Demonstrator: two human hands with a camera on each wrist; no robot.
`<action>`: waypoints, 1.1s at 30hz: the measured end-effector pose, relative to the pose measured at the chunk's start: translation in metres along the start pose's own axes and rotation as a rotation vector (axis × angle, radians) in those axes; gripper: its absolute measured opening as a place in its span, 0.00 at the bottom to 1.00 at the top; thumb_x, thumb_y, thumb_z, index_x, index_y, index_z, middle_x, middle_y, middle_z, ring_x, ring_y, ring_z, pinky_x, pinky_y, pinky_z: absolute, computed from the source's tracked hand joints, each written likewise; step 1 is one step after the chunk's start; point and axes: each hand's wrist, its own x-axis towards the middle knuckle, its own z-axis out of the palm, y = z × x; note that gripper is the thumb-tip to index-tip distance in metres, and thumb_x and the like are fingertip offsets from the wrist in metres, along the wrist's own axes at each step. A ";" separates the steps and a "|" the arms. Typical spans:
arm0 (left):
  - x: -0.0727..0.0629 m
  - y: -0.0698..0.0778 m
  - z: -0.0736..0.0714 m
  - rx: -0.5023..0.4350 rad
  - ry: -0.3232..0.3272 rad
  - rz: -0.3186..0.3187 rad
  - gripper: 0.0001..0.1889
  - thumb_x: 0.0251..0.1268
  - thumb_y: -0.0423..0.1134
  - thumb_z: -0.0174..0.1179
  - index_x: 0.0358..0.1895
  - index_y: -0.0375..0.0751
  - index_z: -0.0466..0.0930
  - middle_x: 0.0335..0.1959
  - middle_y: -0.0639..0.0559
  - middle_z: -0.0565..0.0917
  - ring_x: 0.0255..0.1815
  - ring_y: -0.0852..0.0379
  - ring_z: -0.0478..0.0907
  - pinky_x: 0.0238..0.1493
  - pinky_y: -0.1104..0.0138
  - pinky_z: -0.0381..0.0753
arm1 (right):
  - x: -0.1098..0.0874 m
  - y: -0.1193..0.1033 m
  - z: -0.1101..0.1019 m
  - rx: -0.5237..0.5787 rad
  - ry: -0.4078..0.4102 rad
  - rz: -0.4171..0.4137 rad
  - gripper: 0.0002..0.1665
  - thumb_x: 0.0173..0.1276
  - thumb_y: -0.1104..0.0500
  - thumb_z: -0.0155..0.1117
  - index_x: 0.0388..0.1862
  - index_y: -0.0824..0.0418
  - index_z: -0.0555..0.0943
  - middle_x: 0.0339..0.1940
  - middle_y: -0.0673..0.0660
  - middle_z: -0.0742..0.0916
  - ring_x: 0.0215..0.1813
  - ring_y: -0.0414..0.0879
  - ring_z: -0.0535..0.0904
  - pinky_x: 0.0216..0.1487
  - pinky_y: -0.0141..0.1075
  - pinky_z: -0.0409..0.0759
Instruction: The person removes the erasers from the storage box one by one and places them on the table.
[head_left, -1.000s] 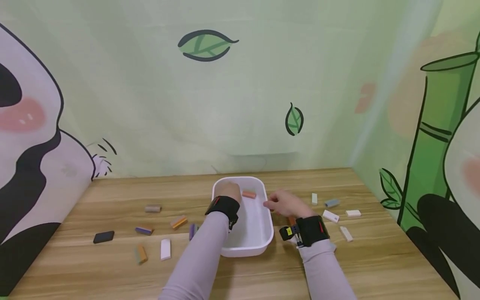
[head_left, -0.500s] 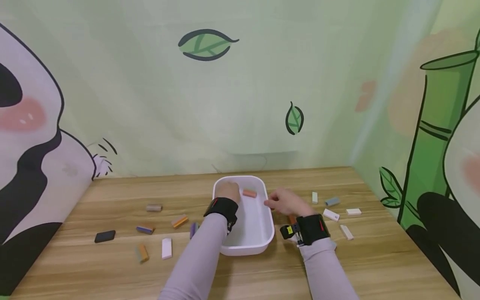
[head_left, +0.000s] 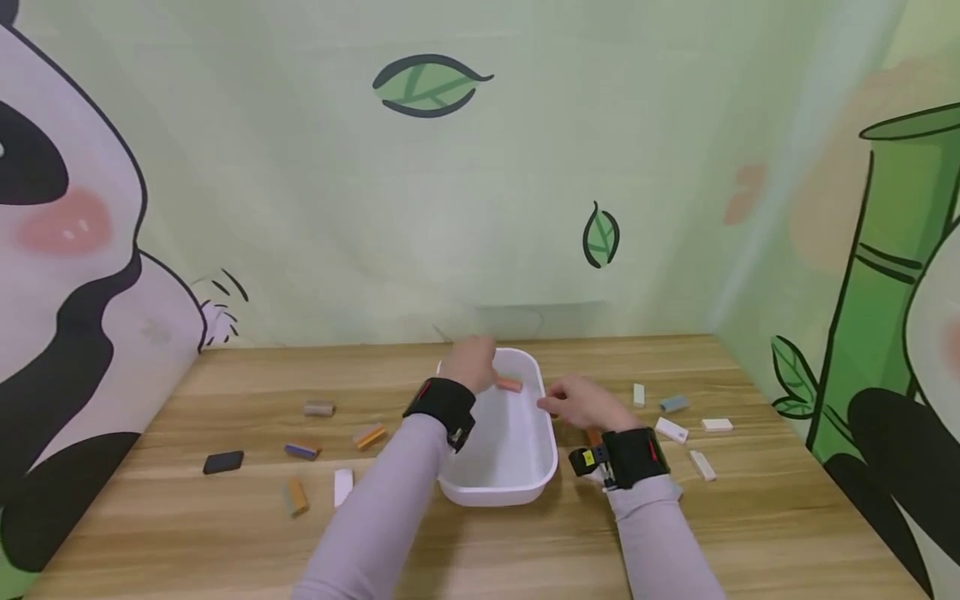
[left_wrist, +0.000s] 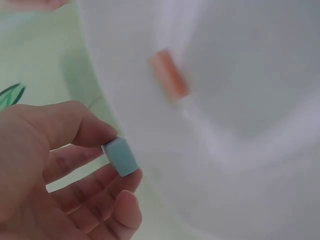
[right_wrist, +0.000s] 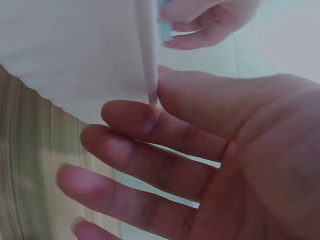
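My left hand (head_left: 471, 364) is over the far left rim of a white plastic tub (head_left: 495, 497). In the left wrist view, its thumb and fingers pinch a small light-blue eraser (left_wrist: 120, 157), which the hand hides in the head view. Thumb and forefinger of my right hand (right_wrist: 200, 150) hold the tub's right rim, while the other fingers spread beside the wall. Inside the tub, at the far end, lies an orange eraser (head_left: 510, 383).
Left of the tub lie several erasers, among them a black one (head_left: 223, 462) and a brown one (head_left: 319, 408). White erasers (head_left: 671, 430) and a blue-grey one (head_left: 674, 403) lie to its right. A printed cloth backdrop (head_left: 540, 167) stands behind the wooden table (head_left: 225, 533).
My left hand has risen from inside the tub to above its far left rim. The right hand keeps its hold on the rim. The head view has shifted slightly.
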 end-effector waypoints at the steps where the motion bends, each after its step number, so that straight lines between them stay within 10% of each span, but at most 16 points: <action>1: 0.001 -0.003 -0.004 0.006 0.011 0.019 0.15 0.53 0.43 0.72 0.31 0.35 0.79 0.30 0.44 0.82 0.34 0.46 0.80 0.35 0.56 0.78 | 0.000 0.000 0.000 -0.001 0.004 0.005 0.14 0.75 0.56 0.57 0.35 0.63 0.83 0.22 0.55 0.79 0.21 0.43 0.69 0.22 0.33 0.65; 5: 0.001 -0.021 -0.019 0.009 0.033 0.044 0.03 0.53 0.28 0.62 0.31 0.34 0.78 0.29 0.44 0.81 0.34 0.46 0.78 0.35 0.56 0.77 | 0.000 0.000 -0.002 -0.011 0.012 0.016 0.13 0.75 0.55 0.57 0.37 0.62 0.84 0.28 0.58 0.83 0.24 0.44 0.72 0.25 0.34 0.68; 13: -0.011 -0.066 -0.033 -0.062 -0.058 -0.123 0.05 0.59 0.26 0.56 0.28 0.35 0.72 0.25 0.49 0.69 0.28 0.53 0.64 0.31 0.62 0.66 | -0.002 -0.001 -0.003 -0.021 0.002 0.039 0.13 0.74 0.53 0.57 0.33 0.59 0.82 0.28 0.59 0.83 0.25 0.45 0.73 0.26 0.35 0.69; 19: -0.027 -0.098 -0.022 -0.112 -0.074 -0.207 0.10 0.60 0.29 0.60 0.44 0.29 0.79 0.42 0.38 0.82 0.40 0.44 0.78 0.44 0.53 0.77 | -0.002 0.000 -0.002 -0.025 0.000 0.035 0.14 0.74 0.53 0.57 0.31 0.58 0.81 0.26 0.58 0.82 0.24 0.44 0.72 0.25 0.34 0.68; 33: -0.054 -0.125 0.003 -0.062 -0.082 -0.261 0.03 0.58 0.29 0.57 0.33 0.31 0.78 0.31 0.40 0.80 0.32 0.44 0.76 0.37 0.53 0.76 | -0.001 -0.001 -0.002 -0.018 -0.004 0.014 0.14 0.74 0.53 0.57 0.32 0.59 0.82 0.28 0.60 0.83 0.24 0.44 0.72 0.25 0.35 0.68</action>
